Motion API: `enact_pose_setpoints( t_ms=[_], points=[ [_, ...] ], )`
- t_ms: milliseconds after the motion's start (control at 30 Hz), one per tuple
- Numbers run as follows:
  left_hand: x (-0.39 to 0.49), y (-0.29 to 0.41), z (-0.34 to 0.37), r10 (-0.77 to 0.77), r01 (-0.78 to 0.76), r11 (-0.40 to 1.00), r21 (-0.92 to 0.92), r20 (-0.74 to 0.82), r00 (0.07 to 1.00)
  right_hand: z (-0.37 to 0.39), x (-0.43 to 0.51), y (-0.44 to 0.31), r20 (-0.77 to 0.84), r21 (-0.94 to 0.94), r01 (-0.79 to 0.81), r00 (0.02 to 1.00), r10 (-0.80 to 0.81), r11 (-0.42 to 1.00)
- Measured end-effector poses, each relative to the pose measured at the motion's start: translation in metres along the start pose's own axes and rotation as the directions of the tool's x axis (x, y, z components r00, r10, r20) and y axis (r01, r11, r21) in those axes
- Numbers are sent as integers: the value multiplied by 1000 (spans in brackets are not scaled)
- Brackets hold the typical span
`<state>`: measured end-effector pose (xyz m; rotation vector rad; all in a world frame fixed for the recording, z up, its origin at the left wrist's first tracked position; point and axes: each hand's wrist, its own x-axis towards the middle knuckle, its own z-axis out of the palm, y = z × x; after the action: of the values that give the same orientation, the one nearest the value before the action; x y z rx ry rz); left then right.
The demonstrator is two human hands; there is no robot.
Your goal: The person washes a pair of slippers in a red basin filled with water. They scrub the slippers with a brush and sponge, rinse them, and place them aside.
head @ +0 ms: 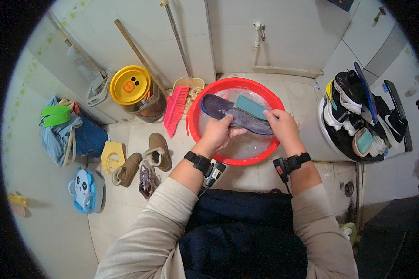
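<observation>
My left hand [220, 133] grips a dark blue shoe insole [214, 106] near its middle, thumb on top. In my right hand [282, 126] is a light-blue scrubbing brush [250, 106], its bristles pressed against the insole's upper face. Both are held above a red plastic basin [235, 161] of cloudy, sudsy water [242, 148]. The insole slants down to the right, and its far right end lies close to my right fingers. The fingers beneath the insole are partly hidden.
Black-and-white sneakers [347, 87], another insole [366, 92] and a soap dish [362, 142] crowd a toilet lid at right. Brown boots [127, 170] and a purple sneaker [146, 179] stand on the floor at left. A pink broom [176, 108], dustpan [195, 82] and bins line the wall.
</observation>
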<state>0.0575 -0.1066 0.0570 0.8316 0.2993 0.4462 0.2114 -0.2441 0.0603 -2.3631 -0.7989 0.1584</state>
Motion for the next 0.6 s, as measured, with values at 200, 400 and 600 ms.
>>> enact_pose_setpoints(
  t_ms=[200, 400, 600],
  points=[
    [5, -4, 3, -45, 46, 996, 74, -22, 999, 8, -5, -9, 61, 117, 221, 971, -229, 968],
    [2, -5, -2, -15, 23, 993, 112, -71, 997, -7, -5, -16, 30, 7, 171, 985, -172, 985],
    [6, -18, -5, -43, 53, 972, 229, -46, 998, 9, -10, -19, 86, 160, 237, 964, -253, 958]
  ],
)
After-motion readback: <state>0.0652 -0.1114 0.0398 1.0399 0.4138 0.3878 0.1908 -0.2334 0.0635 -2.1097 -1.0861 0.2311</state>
